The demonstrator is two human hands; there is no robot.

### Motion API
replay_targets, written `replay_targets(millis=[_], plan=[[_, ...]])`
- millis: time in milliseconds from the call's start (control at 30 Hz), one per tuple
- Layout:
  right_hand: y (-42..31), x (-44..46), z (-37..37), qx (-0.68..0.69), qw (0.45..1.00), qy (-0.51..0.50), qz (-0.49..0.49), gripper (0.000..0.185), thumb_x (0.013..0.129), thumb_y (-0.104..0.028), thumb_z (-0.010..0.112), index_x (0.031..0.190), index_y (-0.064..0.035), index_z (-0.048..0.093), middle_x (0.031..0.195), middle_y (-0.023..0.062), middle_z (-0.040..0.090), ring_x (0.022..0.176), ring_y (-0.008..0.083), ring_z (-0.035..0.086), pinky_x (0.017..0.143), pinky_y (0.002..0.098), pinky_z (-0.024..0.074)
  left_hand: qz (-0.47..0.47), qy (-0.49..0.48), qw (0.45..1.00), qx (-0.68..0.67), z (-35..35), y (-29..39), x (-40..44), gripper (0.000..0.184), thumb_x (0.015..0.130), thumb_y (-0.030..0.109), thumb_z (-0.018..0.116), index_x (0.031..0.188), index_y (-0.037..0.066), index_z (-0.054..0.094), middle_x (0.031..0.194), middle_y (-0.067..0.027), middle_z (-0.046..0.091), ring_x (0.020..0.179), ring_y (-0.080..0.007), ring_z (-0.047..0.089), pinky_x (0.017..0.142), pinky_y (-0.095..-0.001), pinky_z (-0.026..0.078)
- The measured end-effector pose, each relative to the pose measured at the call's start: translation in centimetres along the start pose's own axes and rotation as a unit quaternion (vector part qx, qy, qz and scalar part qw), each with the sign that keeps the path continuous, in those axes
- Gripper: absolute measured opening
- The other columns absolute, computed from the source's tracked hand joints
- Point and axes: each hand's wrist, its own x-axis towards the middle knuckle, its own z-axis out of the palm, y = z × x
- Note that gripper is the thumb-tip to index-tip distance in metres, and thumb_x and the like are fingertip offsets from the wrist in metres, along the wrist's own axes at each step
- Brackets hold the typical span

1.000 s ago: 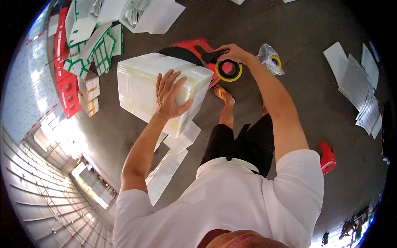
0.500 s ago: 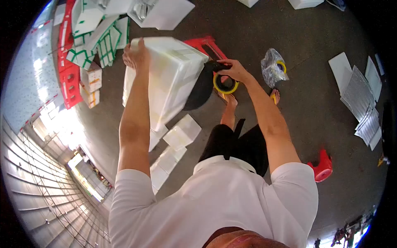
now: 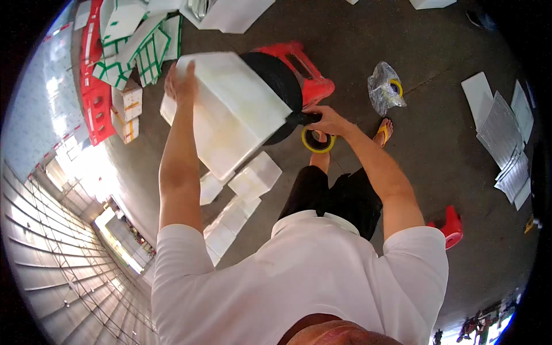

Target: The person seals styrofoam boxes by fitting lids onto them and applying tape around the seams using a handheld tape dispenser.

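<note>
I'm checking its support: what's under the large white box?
Under the large white box, part of a black disc shows, overlapping a red plastic stand; the box covers the rest.

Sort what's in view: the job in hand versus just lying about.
Apparently in use:
- white box, left hand against it
- tape dispenser, in the right hand
- black disc beneath the box

Apparently lying about:
- bagged yellow roll
- silvery sheets
- green-taped panels

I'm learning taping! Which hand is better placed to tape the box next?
Probably the right grip: it holds the tape, by the box. The left grip is at its opposite side.
</note>
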Motion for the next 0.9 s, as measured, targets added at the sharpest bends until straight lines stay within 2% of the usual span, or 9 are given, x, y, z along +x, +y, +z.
replay_targets(millis=[133,200,267,400,567,667,733,800,900], plan=[[-2.5,4.3,-5.2,0.051,0.998,0.028,0.025,0.06,0.073,-0.023,0.08,0.127,-0.0073,0.062,0.124,0.014,0.063,0.116,0.0248,0.058,0.101,0.0347,0.0442,-0.108,0.064,0.992,-0.002,0.0,-2.5,-2.0,0.074,0.083,0.055,0.065,0.137,0.007,0.05,0.138,-0.0144,0.052,0.132,-0.0335,0.043,0.112,-0.0458,0.028],[-3.7,6.9,-7.3,0.067,0.996,0.024,0.045,0.059,0.073,-0.022,0.08,0.128,-0.007,0.062,0.122,0.014,0.064,0.115,0.0244,0.059,0.1,0.0343,0.0454,0.229,-0.021,0.958,-0.169,-1.0,1.3,-7.9,0.069,0.081,0.048,0.07,0.134,0.007,0.051,0.131,-0.0136,0.056,0.129,-0.0328,0.046,0.112,-0.0467,0.029],[-4.3,8.8,-7.6,0.037,0.999,0.005,0.021,0.058,0.075,-0.019,0.08,0.128,-0.0062,0.061,0.12,0.0142,0.064,0.11,0.0231,0.06,0.098,0.0352,0.0468,0.439,-0.099,0.893,-0.028,-5.0,8.8,-12.8,0.061,0.078,0.041,0.075,0.126,0.008,0.056,0.12,-0.0149,0.059,0.122,-0.034,0.05,0.108,-0.047,0.032],[-1.4,6.7,-6.1,0.098,0.995,0.022,0.016,0.054,0.076,-0.013,0.079,0.126,-0.0041,0.062,0.117,0.0127,0.064,0.107,0.0211,0.06,0.095,0.0348,0.0479,0.307,-0.133,0.942,-0.029,-3.1,8.1,-10.4,0.054,0.079,0.043,0.072,0.122,0.011,0.06,0.119,-0.0142,0.061,0.117,-0.0347,0.053,0.105,-0.0463,0.035],[-0.6,-1.0,-2.3,0.037,0.999,0.035,-0.019,0.049,0.077,-0.01,0.079,0.123,-0.0031,0.063,0.115,0.0079,0.064,0.1,0.017,0.061,0.089,0.0317,0.0502,0.01,-0.048,0.998,-0.034,-1.0,6.8,-5.8,0.053,0.082,0.049,0.067,0.119,0.011,0.062,0.121,-0.0146,0.062,0.117,-0.0355,0.053,0.102,-0.0472,0.037],[-2.4,2.5,-4.2,0.087,0.988,0.115,-0.06,0.05,0.076,-0.011,0.08,0.123,-0.004,0.063,0.114,0.0055,0.065,0.098,0.0165,0.062,0.088,0.0315,0.0507,-0.052,0.015,0.994,-0.099,-0.6,5.6,-4.3,0.055,0.082,0.048,0.068,0.122,0.011,0.06,0.124,-0.0152,0.06,0.118,-0.035,0.052,0.104,-0.0478,0.036],[-1.5,7.0,-5.5,0.18,0.979,0.092,0.031,0.051,0.077,-0.012,0.08,0.125,-0.0051,0.063,0.111,0.0054,0.066,0.098,0.017,0.062,0.088,0.032,0.0505,0.003,0.025,0.997,-0.072,-2.6,7.5,-5.5,0.058,0.08,0.046,0.07,0.126,0.013,0.057,0.127,-0.0156,0.058,0.123,-0.0355,0.049,0.105,-0.0498,0.035],[-2.4,10.5,-6.3,0.168,0.981,0.095,0.032,0.055,0.076,-0.019,0.08,0.127,-0.0072,0.062,0.114,0.0084,0.066,0.099,0.0184,0.062,0.088,0.0329,0.0512,0.457,-0.093,0.884,-0.02,-5.0,8.8,-8.6,0.06,0.077,0.043,0.073,0.126,0.013,0.056,0.126,-0.0152,0.056,0.123,-0.0353,0.048,0.107,-0.0511,0.032],[-1.7,11.7,-5.6,0.124,0.988,0.088,0.03,0.059,0.076,-0.026,0.08,0.129,-0.0081,0.061,0.117,0.012,0.066,0.101,0.0202,0.063,0.088,0.0336,0.0521,0.338,-0.101,0.935,-0.042,-3.4,8.5,-8.3,0.062,0.074,0.041,0.075,0.127,0.014,0.056,0.124,-0.0146,0.056,0.123,-0.0339,0.046,0.107,-0.0512,0.03]])
